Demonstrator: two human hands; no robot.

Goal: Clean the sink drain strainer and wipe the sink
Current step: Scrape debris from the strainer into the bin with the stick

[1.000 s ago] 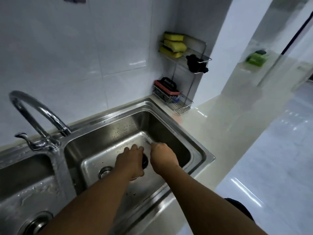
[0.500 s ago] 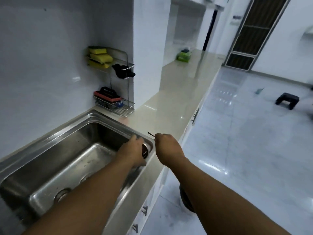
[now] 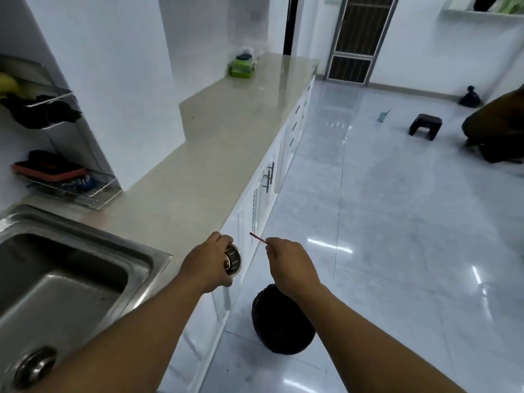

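My left hand (image 3: 208, 262) grips the perforated steel drain strainer (image 3: 232, 260), held out past the counter's front edge with its open side facing right. My right hand (image 3: 289, 263) pinches a thin reddish stick (image 3: 257, 238) that points up and left toward the strainer, a short gap apart from it. The steel sink (image 3: 93, 282) lies at lower left, and its open drain hole (image 3: 35, 365) shows near the bottom edge. A black bin (image 3: 280, 321) stands on the floor below both hands.
A beige counter (image 3: 215, 143) runs away ahead, with a green item (image 3: 241, 68) at its far end. A wire rack (image 3: 66, 185) with sponges and cloths stands at left by the wall. White cabinets front the counter. A small black stool (image 3: 425, 126) and a crouching person (image 3: 499, 129) are on the tiled floor.
Both hands lifted the strainer and stick out of the sink and carried them right, over the counter edge above the bin. My view swung right toward the floor.
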